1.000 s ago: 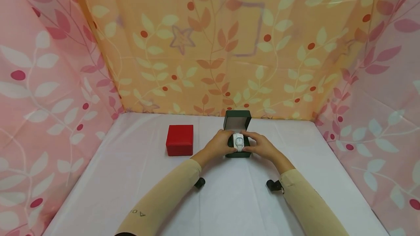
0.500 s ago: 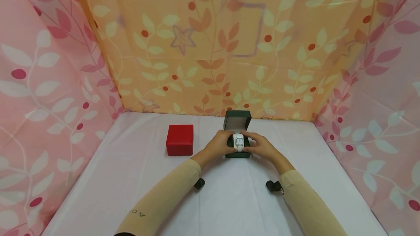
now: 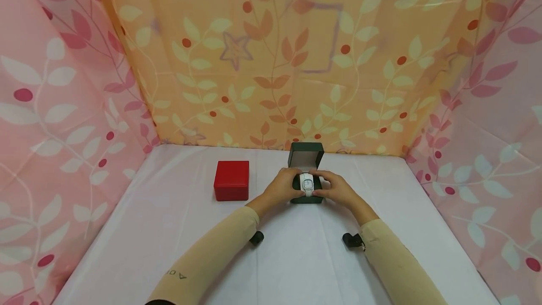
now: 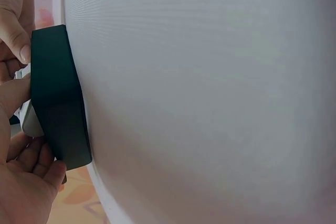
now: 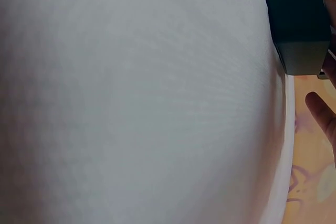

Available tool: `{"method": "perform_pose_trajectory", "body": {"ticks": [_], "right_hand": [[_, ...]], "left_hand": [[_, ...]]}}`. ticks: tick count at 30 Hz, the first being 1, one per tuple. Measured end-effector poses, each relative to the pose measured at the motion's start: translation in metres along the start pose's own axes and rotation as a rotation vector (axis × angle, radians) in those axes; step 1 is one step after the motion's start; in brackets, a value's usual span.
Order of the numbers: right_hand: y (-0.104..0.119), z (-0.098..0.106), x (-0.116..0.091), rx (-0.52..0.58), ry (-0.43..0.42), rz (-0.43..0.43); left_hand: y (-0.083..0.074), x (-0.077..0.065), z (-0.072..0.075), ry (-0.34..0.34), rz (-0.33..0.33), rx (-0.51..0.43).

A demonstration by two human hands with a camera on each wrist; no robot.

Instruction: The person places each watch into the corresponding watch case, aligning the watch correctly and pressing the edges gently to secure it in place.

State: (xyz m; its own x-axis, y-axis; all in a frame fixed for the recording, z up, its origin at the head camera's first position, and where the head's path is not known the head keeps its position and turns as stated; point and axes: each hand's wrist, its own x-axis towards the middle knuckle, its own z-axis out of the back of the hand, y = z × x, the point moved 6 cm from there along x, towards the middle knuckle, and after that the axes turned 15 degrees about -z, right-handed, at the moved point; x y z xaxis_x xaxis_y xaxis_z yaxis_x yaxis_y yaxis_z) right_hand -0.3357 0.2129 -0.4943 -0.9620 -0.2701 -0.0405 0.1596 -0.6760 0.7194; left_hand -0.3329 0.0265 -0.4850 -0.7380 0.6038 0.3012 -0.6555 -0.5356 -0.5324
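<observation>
In the head view a white wristwatch (image 3: 307, 184) with a squarish face sits in the base of a dark green watch box (image 3: 306, 153), whose lid stands up at the back. My left hand (image 3: 281, 185) holds the watch from the left, thumb at its near end and fingers at its far end. From the right, my right hand (image 3: 338, 189) grips it the same way. The left wrist view shows the box's front wall (image 4: 55, 72), with some left fingers beside it. In the right wrist view a finger of the right hand (image 5: 323, 114) points out past the box's side.
A red box (image 3: 231, 180), closed, stands on the white-covered table (image 3: 296, 267) left of the green one. Behind the table hangs an orange leaf-patterned cloth (image 3: 271, 60), with pink patterned cloth at both sides. Small black devices (image 3: 352, 240) are worn under both forearms.
Almost nothing differs. Both hands stay on the watch in the open green box, and the whole head view shifts by a hair.
</observation>
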Motion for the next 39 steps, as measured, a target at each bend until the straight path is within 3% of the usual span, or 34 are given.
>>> {"method": "perform_pose_trajectory", "body": {"ticks": [16,29,39], "right_hand": [[0.0063,0.0024,0.0013,-0.008,-0.051,0.098],[0.0051,0.0039,0.0033,-0.028,-0.045,0.082],[0.0068,0.0024,0.0046,-0.029,-0.02,0.056]], "left_hand": [[0.001,-0.0002,0.0035,-0.028,-0.009,0.01],[0.0006,0.0006,0.006,-0.034,-0.037,0.009],[0.0049,0.0011,0.003,-0.027,-0.018,-0.011]]}}
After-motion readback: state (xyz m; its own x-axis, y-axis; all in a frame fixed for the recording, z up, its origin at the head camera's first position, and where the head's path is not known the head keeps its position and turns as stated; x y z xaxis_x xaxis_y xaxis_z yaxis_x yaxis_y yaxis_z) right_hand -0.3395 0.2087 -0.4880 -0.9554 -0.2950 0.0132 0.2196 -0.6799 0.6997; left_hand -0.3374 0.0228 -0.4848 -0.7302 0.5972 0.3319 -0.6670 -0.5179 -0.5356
